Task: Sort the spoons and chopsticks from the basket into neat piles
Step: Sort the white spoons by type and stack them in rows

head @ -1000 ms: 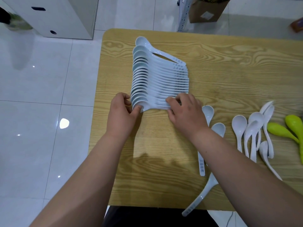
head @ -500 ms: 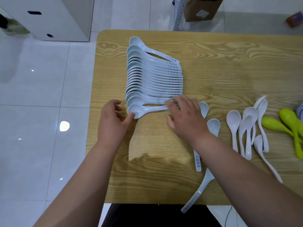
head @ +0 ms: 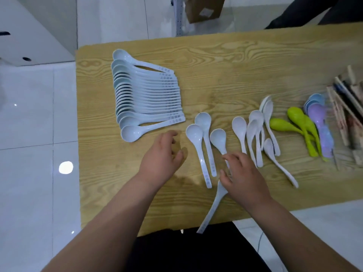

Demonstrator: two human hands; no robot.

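A neat overlapping row of several white spoons (head: pixel 145 97) lies at the left of the wooden table (head: pixel 225 71). To its right are loose white spoons (head: pixel 204 138), a second loose cluster of white spoons (head: pixel 257 130), green spoons (head: pixel 300 126), purple and blue spoons (head: pixel 320 124) and chopsticks (head: pixel 345 112) at the far right. My left hand (head: pixel 161 160) hovers with relaxed fingers below the row and holds nothing. My right hand (head: pixel 243 175) has its fingers spread over the handle of a loose white spoon (head: pixel 218 140). Another white spoon (head: pixel 211 211) sticks out over the table's near edge.
A white cabinet (head: pixel 35 30) stands on the tiled floor at the upper left. A cardboard box (head: pixel 204 8) sits beyond the table's far edge. A dark-clothed person's limb (head: pixel 306 10) shows at the top right.
Both hands let go of the spoon row and moved right and toward me. The right hand now reaches over the loose spoons. The view has shifted right, showing the coloured spoons and chopsticks.
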